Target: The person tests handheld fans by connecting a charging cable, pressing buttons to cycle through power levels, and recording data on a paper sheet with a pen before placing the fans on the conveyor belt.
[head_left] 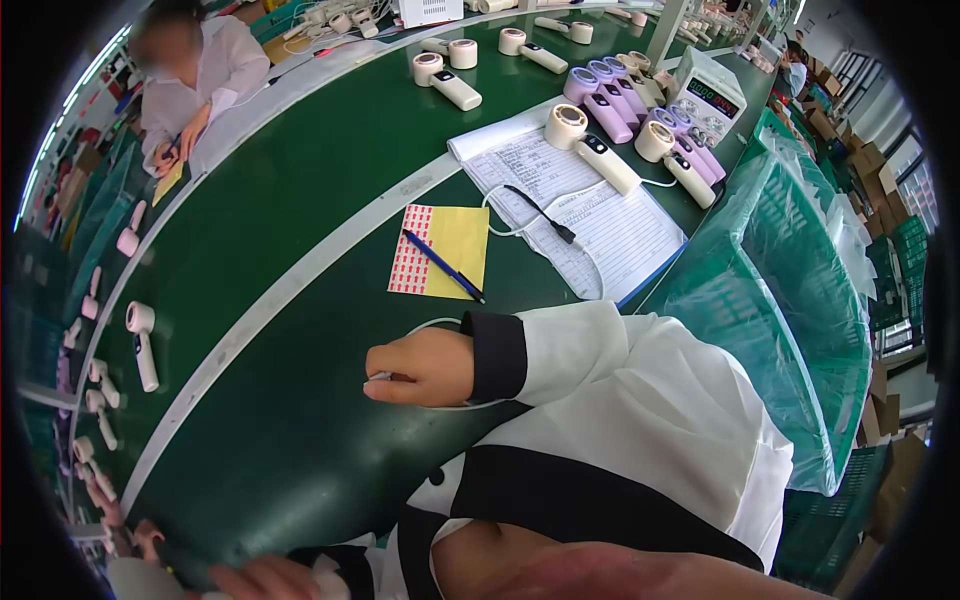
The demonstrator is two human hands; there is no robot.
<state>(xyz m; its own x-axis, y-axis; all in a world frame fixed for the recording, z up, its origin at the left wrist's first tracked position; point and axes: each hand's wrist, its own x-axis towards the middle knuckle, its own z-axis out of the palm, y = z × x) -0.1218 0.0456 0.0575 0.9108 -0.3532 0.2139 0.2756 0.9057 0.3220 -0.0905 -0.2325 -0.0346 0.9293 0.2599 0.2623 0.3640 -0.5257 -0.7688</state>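
My right hand [420,370] is closed over the green bench, fingers curled round a thin white cable [470,405] that shows above and below the fist. My left hand [265,580] is low at the bottom left, smeared by motion, so its fingers cannot be read. A pale rounded object [142,580] lies beside it, partly cut off. Beyond my right hand, a blue pen [445,266] rests across a yellow sheet with red arrow stickers [462,240]. Farther right, a white handheld device with a round head [608,165] sits on written papers [630,235], with a black-and-white cable connector [563,232] nearby.
Purple and cream devices [610,110] cluster by a power supply with a digital display [708,95]. A green crate lined with plastic [740,300] stands at right. A metal strip [300,265] divides the bench; more devices [143,345] lie beyond it. A co-worker [205,75] sits opposite.
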